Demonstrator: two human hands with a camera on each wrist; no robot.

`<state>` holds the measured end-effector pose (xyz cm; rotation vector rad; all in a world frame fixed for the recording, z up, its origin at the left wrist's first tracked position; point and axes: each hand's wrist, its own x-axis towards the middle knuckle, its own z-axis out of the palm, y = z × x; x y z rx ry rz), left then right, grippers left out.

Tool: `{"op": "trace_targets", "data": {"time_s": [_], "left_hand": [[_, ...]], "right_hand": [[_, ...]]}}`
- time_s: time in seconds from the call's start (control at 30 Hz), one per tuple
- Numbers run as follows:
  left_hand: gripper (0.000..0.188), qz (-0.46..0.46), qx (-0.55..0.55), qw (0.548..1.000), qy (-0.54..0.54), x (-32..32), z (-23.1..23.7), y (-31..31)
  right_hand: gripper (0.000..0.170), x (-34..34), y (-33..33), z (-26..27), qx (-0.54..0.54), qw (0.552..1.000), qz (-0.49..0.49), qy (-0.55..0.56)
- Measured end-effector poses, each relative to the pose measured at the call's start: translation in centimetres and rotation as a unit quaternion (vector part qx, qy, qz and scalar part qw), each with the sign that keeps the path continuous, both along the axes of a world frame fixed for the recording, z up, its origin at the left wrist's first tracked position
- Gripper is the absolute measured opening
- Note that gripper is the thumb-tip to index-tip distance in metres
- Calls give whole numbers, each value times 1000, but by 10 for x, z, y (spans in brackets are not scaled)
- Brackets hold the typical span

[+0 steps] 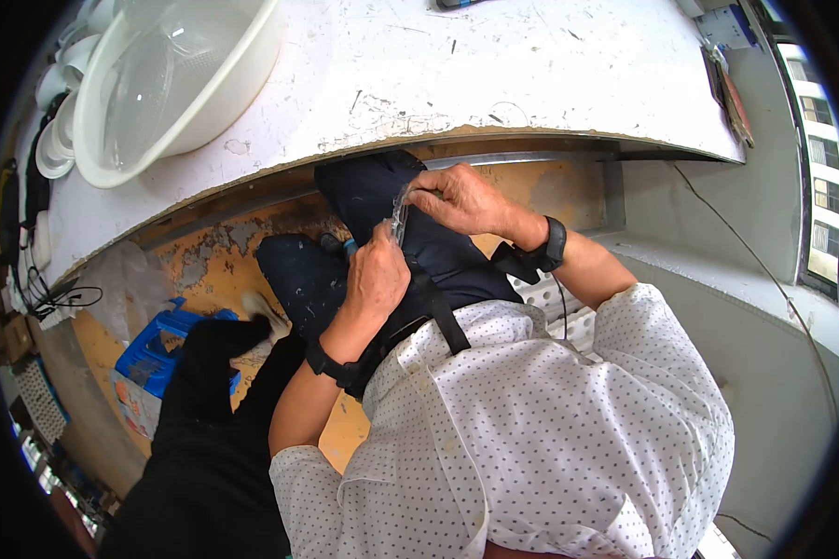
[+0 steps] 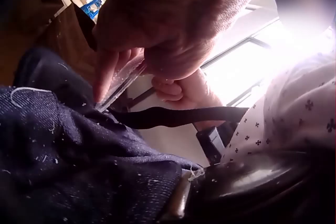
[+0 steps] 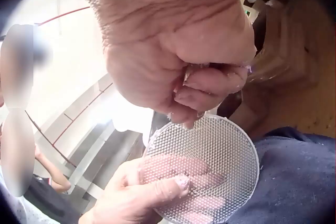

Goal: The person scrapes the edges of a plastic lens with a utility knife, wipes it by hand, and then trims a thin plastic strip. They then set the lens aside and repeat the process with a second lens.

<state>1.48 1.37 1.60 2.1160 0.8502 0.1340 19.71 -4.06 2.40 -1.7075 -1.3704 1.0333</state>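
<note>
A clear round plastic disc (image 3: 231, 155) with a fine dimpled texture and thin rim is held over the lap. My left hand (image 1: 378, 275) pinches it, thumb on the near face and fingers showing through from behind (image 3: 157, 187). In the left wrist view the disc (image 2: 123, 82) appears nearly edge-on below the left palm. My right hand (image 1: 466, 200) is curled at the disc's upper rim, fingertips overlapping that rim (image 3: 199, 95). Something small and shiny glints between its bent fingers, mostly hidden; I cannot tell what it is.
A white worktable (image 1: 457, 74) with a worn edge lies ahead, carrying a large white basin (image 1: 196, 112) at left. Dark trousers (image 1: 298, 279) cover my knees under it. A blue stool (image 1: 154, 349) and another person's black-clothed legs (image 1: 214, 447) are at left. A wall ledge (image 1: 699, 275) runs along the right.
</note>
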Motion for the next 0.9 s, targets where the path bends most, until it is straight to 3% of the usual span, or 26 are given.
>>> {"op": "trace_targets", "data": {"time_s": [0.27, 0.43, 0.7, 0.77, 0.9], "left_hand": [[20, 12, 15, 999, -45, -1, -7, -3], [16, 0, 9, 1000, -5, 7, -5, 2], [20, 3, -7, 1000, 28, 8, -2, 1], [28, 27, 3, 995, -99, 2, -12, -3], [35, 41, 38, 990, -129, -5, -32, -7]], "right_hand": [[16, -6, -6, 8, 40, 988, 9, -149], [7, -23, -14, 10, 92, 959, 32, -264], [9, -20, -16, 9, 126, 973, 24, -192], [11, -14, -11, 10, 75, 982, 29, -173], [11, -10, -1, 10, 96, 988, 3, -118]]}}
